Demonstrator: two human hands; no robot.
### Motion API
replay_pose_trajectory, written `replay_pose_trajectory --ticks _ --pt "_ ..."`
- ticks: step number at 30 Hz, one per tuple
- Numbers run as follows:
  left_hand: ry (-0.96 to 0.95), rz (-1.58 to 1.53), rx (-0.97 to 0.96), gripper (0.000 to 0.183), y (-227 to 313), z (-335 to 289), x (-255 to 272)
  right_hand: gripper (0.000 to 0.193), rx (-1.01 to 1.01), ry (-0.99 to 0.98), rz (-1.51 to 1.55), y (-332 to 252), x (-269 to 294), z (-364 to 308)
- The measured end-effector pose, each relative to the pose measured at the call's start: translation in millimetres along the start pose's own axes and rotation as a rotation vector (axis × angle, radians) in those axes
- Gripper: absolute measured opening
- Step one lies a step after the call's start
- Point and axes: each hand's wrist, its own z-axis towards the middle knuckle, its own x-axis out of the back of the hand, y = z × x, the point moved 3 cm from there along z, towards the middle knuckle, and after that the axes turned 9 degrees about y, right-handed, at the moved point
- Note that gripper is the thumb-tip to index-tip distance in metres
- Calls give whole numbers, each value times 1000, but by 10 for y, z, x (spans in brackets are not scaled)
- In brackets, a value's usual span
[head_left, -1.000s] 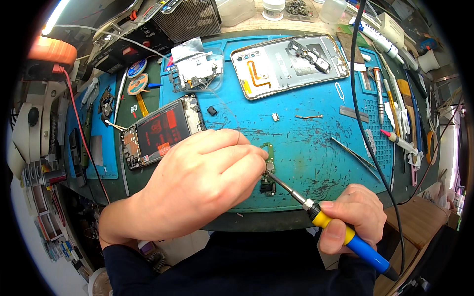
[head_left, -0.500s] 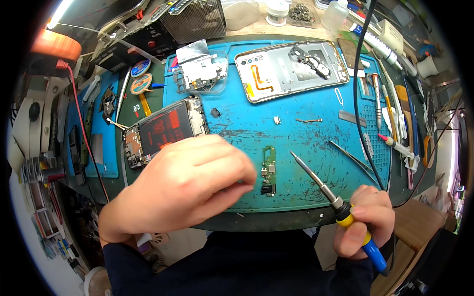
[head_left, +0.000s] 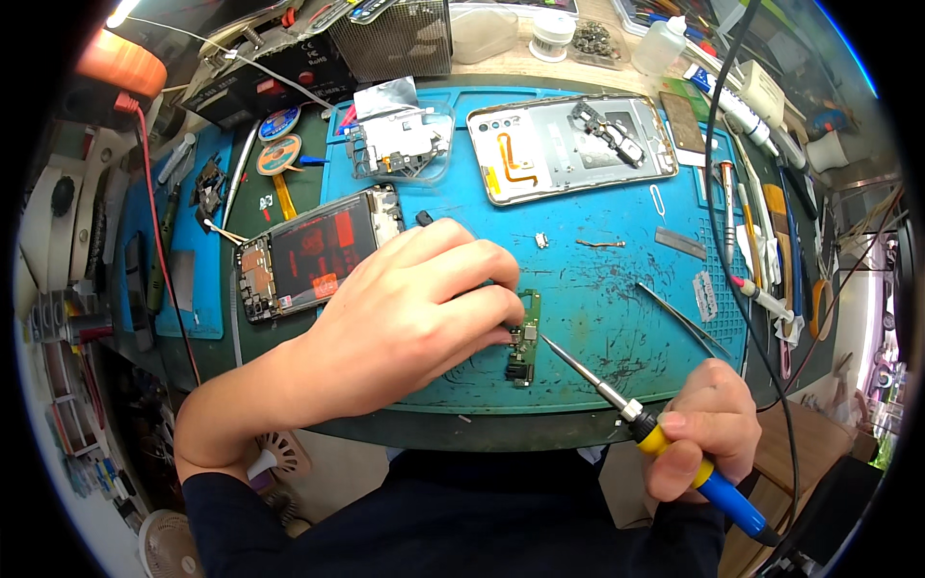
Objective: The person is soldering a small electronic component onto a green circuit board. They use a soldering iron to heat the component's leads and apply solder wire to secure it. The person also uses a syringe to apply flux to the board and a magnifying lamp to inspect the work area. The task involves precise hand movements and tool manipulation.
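A narrow green circuit board lies on the blue work mat in front of me. My left hand reaches over from the left, its curled fingers closed at the board's left edge; part of the thumb and fingertips is hidden. In my right hand is a soldering iron with a yellow and blue handle. Its pointed tip is just beside the board's right edge; whether it touches cannot be told. An opened phone with a dark battery lies left, partly behind my left hand.
A silver phone back cover lies at the far side, beside a clear plastic box of parts. Tweezers rest to the right, below a metal ruler. Solder spools sit at left. A black cable hangs down the right.
My left hand has moved right and forward to the circuit board. The soldering iron in my right hand has shifted left and slightly down, bringing its tip close to the board.
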Motion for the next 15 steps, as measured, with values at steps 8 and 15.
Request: replay_pose_trajectory --ticks 8,15 --pt "57 72 -58 30 -1 25 -29 24 18 138 36 55 50 -79" --pt "-38 -66 23 29 5 32 43 24 40 29 56 20 5 -68"
